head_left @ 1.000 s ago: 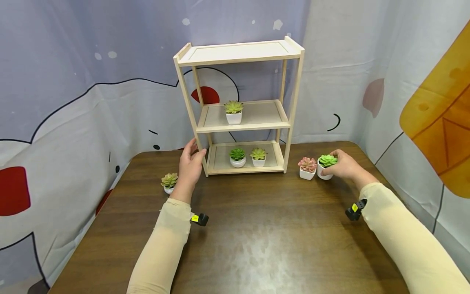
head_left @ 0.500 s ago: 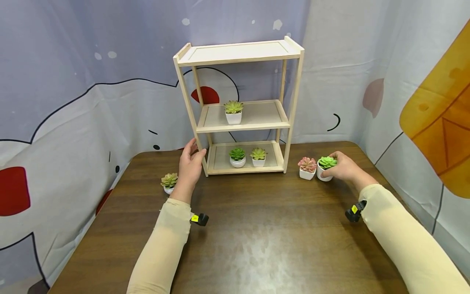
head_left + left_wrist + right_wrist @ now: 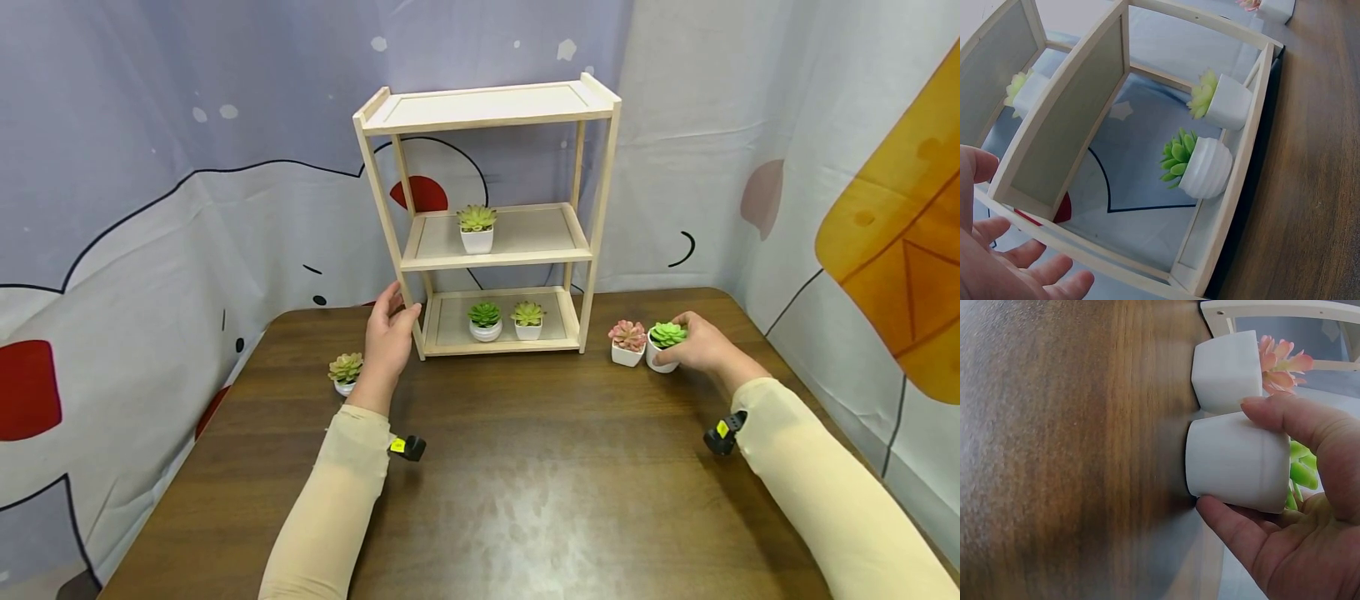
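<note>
My right hand (image 3: 705, 343) holds a bright green succulent in a round white pot (image 3: 661, 358), thumb and fingers on opposite sides of the pot. In the right wrist view, that pot (image 3: 1238, 462) stands on the table, close beside a pink succulent in a square white pot (image 3: 1227, 374). At the light wooden shelf's (image 3: 495, 260) left front post is my left hand (image 3: 387, 337). Its fingers (image 3: 1025, 253) are spread and loosely bent by the frame in the left wrist view, with nothing held.
The middle tier carries a yellow-green succulent (image 3: 477, 237). Below it, the bottom tier bears a dark green succulent (image 3: 485, 325) and another yellow-green one (image 3: 528, 325). A yellowish succulent (image 3: 346, 371) stands left of my left forearm on the brown table (image 3: 540, 467). Patterned curtains hang behind.
My right hand and the bright green succulent's pot have shifted slightly toward me and a touch left, staying beside the pink one. My left hand has stayed at the post.
</note>
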Action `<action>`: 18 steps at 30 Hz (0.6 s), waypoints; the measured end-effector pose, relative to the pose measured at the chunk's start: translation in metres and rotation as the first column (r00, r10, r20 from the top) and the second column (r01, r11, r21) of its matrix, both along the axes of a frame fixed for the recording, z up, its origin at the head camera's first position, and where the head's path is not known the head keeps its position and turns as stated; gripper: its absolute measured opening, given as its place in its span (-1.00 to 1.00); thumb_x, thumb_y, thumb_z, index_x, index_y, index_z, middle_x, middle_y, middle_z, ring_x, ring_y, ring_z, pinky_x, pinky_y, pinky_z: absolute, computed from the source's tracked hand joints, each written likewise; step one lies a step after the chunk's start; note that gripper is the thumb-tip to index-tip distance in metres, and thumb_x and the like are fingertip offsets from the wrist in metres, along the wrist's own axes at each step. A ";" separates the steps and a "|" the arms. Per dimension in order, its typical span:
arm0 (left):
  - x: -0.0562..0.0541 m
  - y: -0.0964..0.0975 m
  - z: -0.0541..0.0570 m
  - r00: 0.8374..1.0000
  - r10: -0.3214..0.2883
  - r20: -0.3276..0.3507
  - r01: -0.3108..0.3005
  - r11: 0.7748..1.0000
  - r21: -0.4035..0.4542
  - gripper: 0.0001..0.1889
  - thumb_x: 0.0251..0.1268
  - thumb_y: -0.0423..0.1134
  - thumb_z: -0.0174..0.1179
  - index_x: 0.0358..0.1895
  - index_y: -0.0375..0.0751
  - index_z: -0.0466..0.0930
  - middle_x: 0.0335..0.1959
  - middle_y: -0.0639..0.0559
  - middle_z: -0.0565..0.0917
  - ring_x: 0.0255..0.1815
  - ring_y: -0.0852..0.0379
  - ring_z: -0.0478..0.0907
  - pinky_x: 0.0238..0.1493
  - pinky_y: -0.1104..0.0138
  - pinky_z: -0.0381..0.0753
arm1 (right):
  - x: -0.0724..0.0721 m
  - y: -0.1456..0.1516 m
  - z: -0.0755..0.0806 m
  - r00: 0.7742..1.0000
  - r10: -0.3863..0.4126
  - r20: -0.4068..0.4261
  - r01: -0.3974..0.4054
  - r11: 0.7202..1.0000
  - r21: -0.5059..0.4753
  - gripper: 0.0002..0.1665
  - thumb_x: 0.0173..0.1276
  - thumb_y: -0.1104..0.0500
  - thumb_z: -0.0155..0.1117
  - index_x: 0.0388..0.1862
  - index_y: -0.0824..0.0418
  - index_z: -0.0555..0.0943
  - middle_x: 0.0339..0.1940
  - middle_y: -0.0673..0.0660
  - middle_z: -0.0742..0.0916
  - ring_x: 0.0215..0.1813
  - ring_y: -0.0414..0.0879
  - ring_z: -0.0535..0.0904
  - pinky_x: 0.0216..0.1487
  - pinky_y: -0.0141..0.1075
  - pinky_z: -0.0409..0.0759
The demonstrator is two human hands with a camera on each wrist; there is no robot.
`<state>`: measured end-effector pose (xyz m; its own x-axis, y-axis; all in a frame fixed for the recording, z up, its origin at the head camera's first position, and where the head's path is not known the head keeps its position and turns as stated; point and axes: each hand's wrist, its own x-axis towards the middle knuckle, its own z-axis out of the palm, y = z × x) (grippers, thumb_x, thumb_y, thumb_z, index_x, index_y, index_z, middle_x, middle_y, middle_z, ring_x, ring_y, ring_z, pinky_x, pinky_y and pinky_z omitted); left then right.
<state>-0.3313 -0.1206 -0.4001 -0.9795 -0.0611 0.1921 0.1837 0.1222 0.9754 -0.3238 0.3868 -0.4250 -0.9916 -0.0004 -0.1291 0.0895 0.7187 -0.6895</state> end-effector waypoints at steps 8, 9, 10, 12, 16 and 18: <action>-0.001 0.001 0.000 1.000 -0.001 0.005 0.001 1.000 0.001 -0.33 0.58 -0.08 0.07 0.66 0.13 0.07 0.64 -0.14 0.15 0.60 -0.12 0.22 0.57 -0.05 0.27 | 0.000 -0.001 -0.001 1.000 -0.003 0.026 0.003 1.000 -0.007 0.07 0.17 0.13 0.58 0.43 0.54 0.15 0.27 0.51 0.45 0.14 0.21 0.53 -0.12 -0.30 0.62; -0.001 0.001 0.000 1.000 0.000 0.005 0.000 1.000 -0.001 -0.32 0.58 -0.08 0.07 0.66 0.13 0.07 0.64 -0.13 0.15 0.60 -0.12 0.22 0.57 -0.05 0.27 | 0.000 -0.001 -0.001 1.000 -0.003 0.026 0.003 1.000 -0.011 0.07 0.17 0.13 0.58 0.43 0.55 0.14 0.28 0.51 0.44 0.15 0.22 0.52 -0.12 -0.31 0.62; -0.001 0.001 0.001 1.000 0.000 0.005 0.000 1.000 -0.003 -0.32 0.57 -0.07 0.07 0.66 0.13 0.06 0.65 -0.13 0.15 0.60 -0.12 0.22 0.58 -0.05 0.27 | 0.001 -0.001 -0.001 1.000 -0.003 0.025 0.004 1.000 -0.014 0.08 0.17 0.13 0.58 0.43 0.55 0.14 0.29 0.52 0.43 0.16 0.22 0.51 -0.12 -0.31 0.62; 0.000 0.001 0.001 1.000 0.002 0.004 -0.002 1.000 -0.006 -0.32 0.57 -0.06 0.07 0.66 0.13 0.07 0.64 -0.13 0.16 0.59 -0.11 0.23 0.57 -0.05 0.28 | 0.002 -0.002 -0.001 1.000 -0.004 0.028 0.004 1.000 -0.021 0.09 0.18 0.12 0.58 0.44 0.54 0.12 0.31 0.53 0.41 0.19 0.24 0.50 -0.10 -0.28 0.64; 0.000 0.001 0.001 1.000 0.006 0.004 -0.006 1.000 -0.009 -0.31 0.56 -0.04 0.08 0.66 0.14 0.07 0.64 -0.13 0.16 0.60 -0.11 0.23 0.57 -0.06 0.28 | 0.004 -0.002 0.003 0.999 0.016 0.045 -0.015 1.000 -0.012 0.18 0.19 0.07 0.58 0.53 0.48 0.05 0.43 0.57 0.32 0.31 0.33 0.42 0.14 0.01 0.64; -0.001 0.001 0.000 1.000 0.008 0.002 -0.008 1.000 -0.010 -0.31 0.56 -0.03 0.08 0.66 0.15 0.07 0.64 -0.13 0.16 0.60 -0.11 0.24 0.57 -0.06 0.28 | 0.004 -0.001 0.008 0.998 0.042 0.040 -0.044 0.999 0.031 0.27 0.19 0.01 0.59 0.59 0.43 -0.01 0.47 0.60 0.29 0.39 0.40 0.35 0.29 0.21 0.51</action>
<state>-0.3319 -0.1197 -0.4000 -0.9793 -0.0668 0.1910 0.1809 0.1334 0.9744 -0.3201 0.3856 -0.4169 -0.9850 -0.0383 -0.1685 0.0845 0.7439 -0.6630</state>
